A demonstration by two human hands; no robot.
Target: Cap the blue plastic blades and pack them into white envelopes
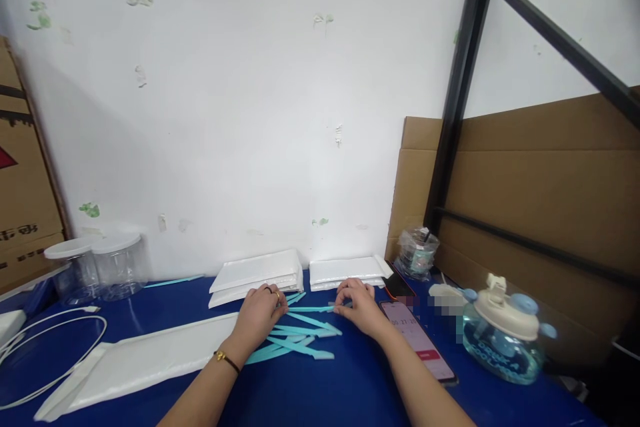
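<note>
Between my hands stretches a thin turquoise stick (311, 309), shaped like an eyebrow razor. My left hand (260, 312) pinches its left end, and my right hand (357, 305) pinches the right end with thumb and fingers. Below lies a loose, crossed pile of several similar turquoise razors (300, 332), some with wider, paler tips. A long white padded mailer (160, 360) lies flat at the left, partly under my left forearm. Behind my hands are a stack of white padded mailers (257, 273) and a smaller stack of mailers (345, 271).
A phone (417, 340) with a lit screen lies right of my right forearm, near a clear water bottle (503, 340). A bagged cup (417, 253) stands behind. Two clear jars (117, 270) and a white cable (103, 333) are at left on the blue table (320, 393).
</note>
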